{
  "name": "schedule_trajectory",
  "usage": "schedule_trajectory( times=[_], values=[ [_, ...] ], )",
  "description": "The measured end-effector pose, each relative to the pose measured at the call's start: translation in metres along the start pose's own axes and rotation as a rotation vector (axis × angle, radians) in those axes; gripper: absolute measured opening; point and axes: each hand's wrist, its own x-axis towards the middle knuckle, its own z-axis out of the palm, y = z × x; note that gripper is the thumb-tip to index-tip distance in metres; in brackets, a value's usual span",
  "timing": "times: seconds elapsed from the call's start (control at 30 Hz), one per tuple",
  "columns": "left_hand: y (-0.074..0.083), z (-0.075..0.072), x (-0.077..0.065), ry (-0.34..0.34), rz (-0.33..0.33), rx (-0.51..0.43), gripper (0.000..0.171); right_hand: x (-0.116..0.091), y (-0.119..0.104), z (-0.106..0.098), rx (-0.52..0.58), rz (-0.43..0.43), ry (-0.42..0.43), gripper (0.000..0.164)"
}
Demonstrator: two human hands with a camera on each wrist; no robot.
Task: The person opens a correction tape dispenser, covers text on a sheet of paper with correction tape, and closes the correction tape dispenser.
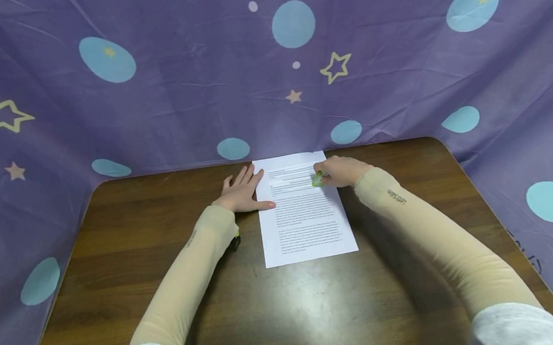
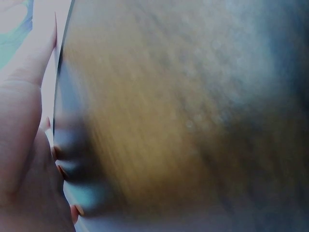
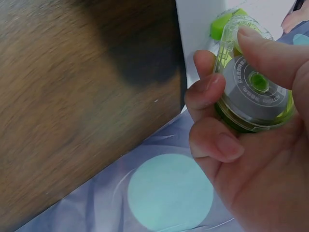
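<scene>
A printed sheet of paper (image 1: 306,240) lies on the table, its top edge against the curtain. My left hand (image 1: 242,193) rests with spread fingers on the sheet's upper left edge, thumb reaching over the text. In the right wrist view, my right hand (image 3: 212,140) grips a clear and green correction tape dispenser (image 3: 258,92), thumb on top and fingers curled round its side. Its tip points at the paper, over the upper right lines in the head view. White strips (image 1: 282,183) cover parts of the upper text. The left wrist view is mostly blurred tabletop.
The brown wooden table (image 1: 162,203) has rounded back corners. A purple curtain (image 1: 177,83) with stars and blue dots hangs along its back and sides. A small black and yellow item (image 1: 236,240) shows beside the left wrist.
</scene>
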Motion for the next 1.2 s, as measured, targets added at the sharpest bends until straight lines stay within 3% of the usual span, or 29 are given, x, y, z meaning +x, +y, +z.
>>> schedule_trajectory(
  times=[0.47, 0.73, 0.93, 1.2],
  values=[
    [-0.005, -0.001, 0.002, 0.014, 0.017, -0.013, 0.121, -0.013, 0.02, 0.001, 0.028, 0.009, 0.044, 0.012],
    [0.006, -0.01, -0.011, -0.01, 0.024, 0.022, 0.12, -0.013, 0.019, -0.001, 0.033, 0.035, 0.009, 0.01],
    [0.013, -0.013, -0.017, 0.007, 0.03, 0.036, 0.117, -0.01, 0.006, -0.01, 0.021, -0.007, 0.008, 0.008],
    [0.006, -0.006, -0.009, -0.015, 0.012, 0.033, 0.121, 0.013, -0.028, -0.009, 0.064, -0.103, 0.034, 0.016]
  ],
)
